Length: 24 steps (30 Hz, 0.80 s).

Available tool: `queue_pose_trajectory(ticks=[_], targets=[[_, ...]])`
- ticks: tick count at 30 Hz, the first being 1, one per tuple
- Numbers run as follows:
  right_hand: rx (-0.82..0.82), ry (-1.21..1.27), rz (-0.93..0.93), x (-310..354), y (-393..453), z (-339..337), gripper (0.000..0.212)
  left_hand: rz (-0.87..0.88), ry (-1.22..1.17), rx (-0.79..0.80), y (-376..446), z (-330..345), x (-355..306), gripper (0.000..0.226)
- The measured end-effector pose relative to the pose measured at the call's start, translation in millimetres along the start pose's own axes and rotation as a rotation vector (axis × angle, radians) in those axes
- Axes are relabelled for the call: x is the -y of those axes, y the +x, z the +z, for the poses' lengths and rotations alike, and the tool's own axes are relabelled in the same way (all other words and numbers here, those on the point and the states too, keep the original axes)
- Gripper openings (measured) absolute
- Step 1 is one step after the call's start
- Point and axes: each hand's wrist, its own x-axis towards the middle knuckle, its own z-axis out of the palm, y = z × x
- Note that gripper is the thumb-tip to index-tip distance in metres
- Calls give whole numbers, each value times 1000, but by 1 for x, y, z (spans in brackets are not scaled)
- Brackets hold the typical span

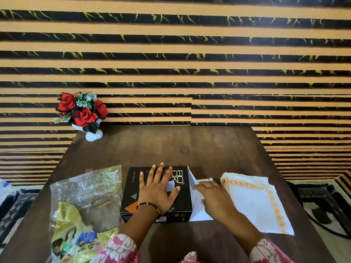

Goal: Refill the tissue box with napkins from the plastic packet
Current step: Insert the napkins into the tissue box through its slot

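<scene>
- Plastic packet (pixel 85 204), near left on the worktop (pixel 190 149): crinkly, light, looks emptied.
- Left hand (pixel 156 190) lies flat on the tissue box (pixel 155 192), steadying it.
- Right hand (pixel 214 198), fingers relaxed, touches the box's open flap (pixel 197 202).
- Napkins (pixel 254 204), right: soft, floppy; pinch the whole stack by its edge.

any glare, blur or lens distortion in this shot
Head view: wide-angle lens bows the striped wall and table edges; glare on the crinkled plastic packet washes out its print; left hand on the tissue box and the napkins look fairly sharp.
</scene>
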Motion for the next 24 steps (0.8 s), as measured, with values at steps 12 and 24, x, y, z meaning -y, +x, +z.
queue_pose_trajectory(ticks=[12,24], targets=[[552,679,99,-5,-38,8,31,3,-12,-36,-1,2,1,76],[664,891,203,5,-23,5,26,421,173,178,-12,-10,1,123]])
